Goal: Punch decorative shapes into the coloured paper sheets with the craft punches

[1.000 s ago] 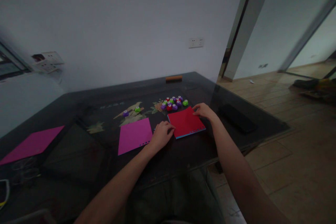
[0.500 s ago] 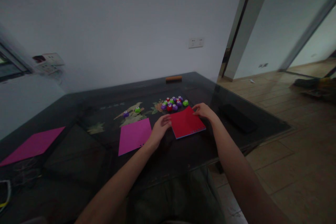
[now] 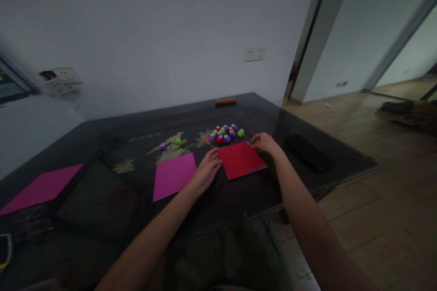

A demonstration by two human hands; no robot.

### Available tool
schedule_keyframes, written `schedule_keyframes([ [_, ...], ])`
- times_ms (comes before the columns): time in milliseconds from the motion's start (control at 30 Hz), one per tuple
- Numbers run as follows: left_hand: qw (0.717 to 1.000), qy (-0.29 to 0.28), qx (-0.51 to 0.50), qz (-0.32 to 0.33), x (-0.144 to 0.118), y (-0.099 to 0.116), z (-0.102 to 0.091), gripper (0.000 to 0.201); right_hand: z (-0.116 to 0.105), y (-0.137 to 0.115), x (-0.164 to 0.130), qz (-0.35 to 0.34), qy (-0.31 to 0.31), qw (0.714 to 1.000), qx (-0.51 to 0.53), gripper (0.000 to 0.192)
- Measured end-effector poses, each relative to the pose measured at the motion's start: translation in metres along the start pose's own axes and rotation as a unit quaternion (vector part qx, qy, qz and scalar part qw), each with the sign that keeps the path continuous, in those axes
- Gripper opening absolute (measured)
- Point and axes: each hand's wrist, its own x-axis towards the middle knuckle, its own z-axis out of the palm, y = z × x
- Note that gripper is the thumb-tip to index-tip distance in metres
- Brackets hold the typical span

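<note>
Left hand lay open against red sheet stack left edge; right hand pinched far corner. Stack flat on table near punches. Risk: sheets fanning, nudging punches.

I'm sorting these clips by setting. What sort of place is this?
Probably a room in a home: a dark glass-topped table against a plain white wall with sockets, wood-look flooring, and a doorway to another room.

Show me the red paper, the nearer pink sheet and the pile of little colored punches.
red paper (image 3: pixel 241 160), head view, middle of sheet
nearer pink sheet (image 3: pixel 174 175), head view, its center
colored punches (image 3: pixel 225 134), head view, cluster's middle
</note>
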Motion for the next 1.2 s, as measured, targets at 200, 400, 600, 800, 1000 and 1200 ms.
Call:
schedule_keyframes([
  [200,1.0,-0.007,-0.021,0.009,0.003,-0.004,0.002,0.056,0.002,-0.005,-0.003,0.01,-0.011,0.998,0.057,0.021],
  [400,1.0,-0.012,-0.003,0.028,0.003,-0.003,0.005,0.057,0.003,-0.005,-0.004,0.017,-0.018,0.997,0.071,0.02],
  [600,1.0,-0.01,-0.007,0.025,0.001,-0.001,0.009,0.056,0.002,-0.002,0.0,0.005,-0.009,0.999,0.051,0.02],
  [800,0.999,-0.017,-0.016,0.026,0.001,-0.001,0.01,0.055,0.001,-0.003,-0.001,0.008,-0.002,1.0,0.004,0.024],
  [1000,0.999,-0.027,-0.013,0.033,0.003,-0.005,0.008,0.055,0.001,-0.007,-0.005,0.01,-0.004,1.0,-0.008,0.028],
  [1200,0.997,-0.038,-0.061,0.034,0.006,-0.009,0.006,0.054,0.001,-0.006,-0.003,0.006,-0.012,1.0,-0.005,0.027],
])
